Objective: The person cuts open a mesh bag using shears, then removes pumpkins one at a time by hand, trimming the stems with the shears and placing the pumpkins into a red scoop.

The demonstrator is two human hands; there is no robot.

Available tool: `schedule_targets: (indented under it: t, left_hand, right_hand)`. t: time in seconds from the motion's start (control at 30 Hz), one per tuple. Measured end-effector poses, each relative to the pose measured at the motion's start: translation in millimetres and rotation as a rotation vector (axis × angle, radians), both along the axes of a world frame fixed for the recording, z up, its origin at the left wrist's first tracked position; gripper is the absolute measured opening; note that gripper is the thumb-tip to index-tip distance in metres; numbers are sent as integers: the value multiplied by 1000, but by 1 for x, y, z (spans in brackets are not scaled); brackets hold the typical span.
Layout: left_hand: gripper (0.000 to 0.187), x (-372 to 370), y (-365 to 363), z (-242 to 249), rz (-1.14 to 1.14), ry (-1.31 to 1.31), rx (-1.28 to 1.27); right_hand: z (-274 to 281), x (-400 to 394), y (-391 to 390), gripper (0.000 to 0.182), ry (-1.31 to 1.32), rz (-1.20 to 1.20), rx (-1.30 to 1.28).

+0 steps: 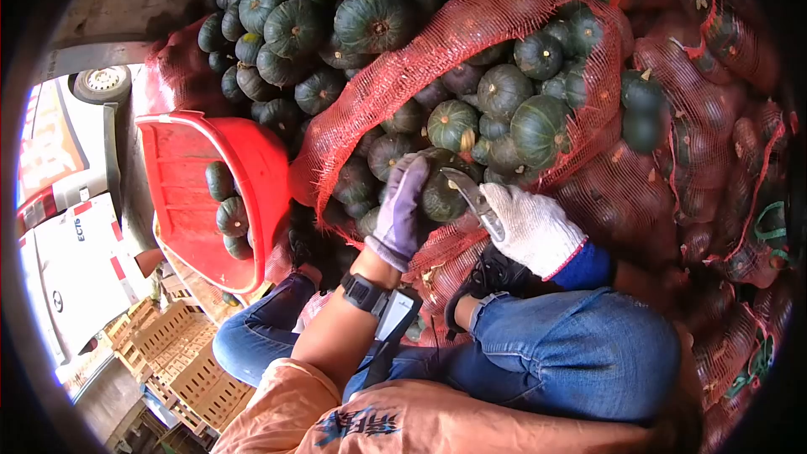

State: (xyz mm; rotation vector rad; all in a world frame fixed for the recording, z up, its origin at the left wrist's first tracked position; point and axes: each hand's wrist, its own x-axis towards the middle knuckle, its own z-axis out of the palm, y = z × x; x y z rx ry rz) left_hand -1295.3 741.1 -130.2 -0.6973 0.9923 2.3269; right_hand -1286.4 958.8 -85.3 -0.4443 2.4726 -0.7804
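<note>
My left hand (400,212), in a purple-grey glove, is closed on the near side of a dark green kabocha squash (440,200). My right hand (531,229) wears a white knitted glove and grips what look like pruning shears (486,213). Their curved metal end lies over the top of that squash, by its stem. Around and beyond both hands, more green squashes (503,91) fill the mouth of an opened red mesh sack (437,38).
A red plastic basket (181,189) with several squashes lies to the left. Loose squashes (292,27) are heaped behind it. Filled mesh sacks (693,126) crowd the right. Yellow crates (181,345) and a white truck (76,277) stand at lower left.
</note>
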Motion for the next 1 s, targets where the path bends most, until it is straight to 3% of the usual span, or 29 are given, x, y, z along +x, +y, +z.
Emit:
schedule_targets:
  t: [0.03, 0.1, 0.13, 0.17, 0.2, 0.27, 0.3, 0.37, 0.43, 0.47, 0.5, 0.57, 0.63, 0.67, 0.77, 0.8, 0.83, 0.9, 0.93, 0.97, 1.0]
  left_hand:
    - [31, 0, -4, 13, 0, 112, -146]
    - [43, 3, -41, 41, 139, 31, -228]
    - [48, 2, -70, 50, 116, 240, -331]
    - [55, 12, -104, 53, 304, 171, -365]
    - [53, 21, -143, 54, 338, 294, -894]
    - [48, 19, -176, 73, 555, 348, -1306]
    - [45, 16, -182, 82, 760, 281, -1178]
    - [27, 9, -153, 53, 637, 593, -1810]
    - [33, 13, -104, 20, 8, 644, -1719]
    - [34, 5, -78, 9, -238, 586, -1462]
    - [47, -8, -73, -32, -472, 648, -1320]
    - [73, -25, -66, -104, -700, 549, -1822]
    - [97, -60, -76, -126, -1028, 286, -1543]
    - [101, -70, -69, -118, -1244, 278, -1721]
    - [100, -83, -64, -97, -1422, 238, -1555]
    - [100, -68, -63, -101, -1320, 234, -1652]
    - [98, -57, -78, -122, -1141, 379, -1499]
    - [94, -53, -85, -113, -1103, 257, -1400]
    - [84, -44, -92, -114, -897, 116, -1258]
    - [72, -32, -100, -115, -535, 2, -759]
    - [66, -29, -104, -101, -422, -33, -439]
  right_hand:
    - [-3, 0, -2, 28, -128, -59, -42]
    - [-10, -7, -7, 37, -386, -171, -130]
    - [-19, -6, -2, 50, -281, -258, -184]
    - [-16, -8, 4, 58, -214, -330, -224]
    - [-13, -10, 9, 67, -144, -398, -264]
    - [-28, -13, 17, 73, -179, -551, -385]
    - [-30, -13, 19, 74, -132, -543, -373]
    - [-30, -15, 19, 76, -65, -525, -354]
    - [-21, -17, 14, 76, -29, -493, -344]
    - [-18, -17, 12, 77, -12, -472, -338]
    - [-17, -16, 12, 76, -51, -475, -338]
    - [-13, -11, 13, 76, -135, -486, -331]
    - [-27, 2, 18, 78, -89, -487, -319]
    - [-33, 7, 21, 78, -108, -505, -343]
    - [-29, 11, 18, 79, -142, -529, -391]
    - [-32, 12, 18, 79, -146, -513, -368]
    - [-32, 11, 18, 79, -214, -532, -406]
    - [-27, 4, 14, 80, -285, -548, -473]
    - [-26, 2, 13, 80, -292, -544, -505]
    - [-26, 2, 11, 80, -299, -540, -539]
    - [-26, 3, 12, 80, -294, -553, -599]
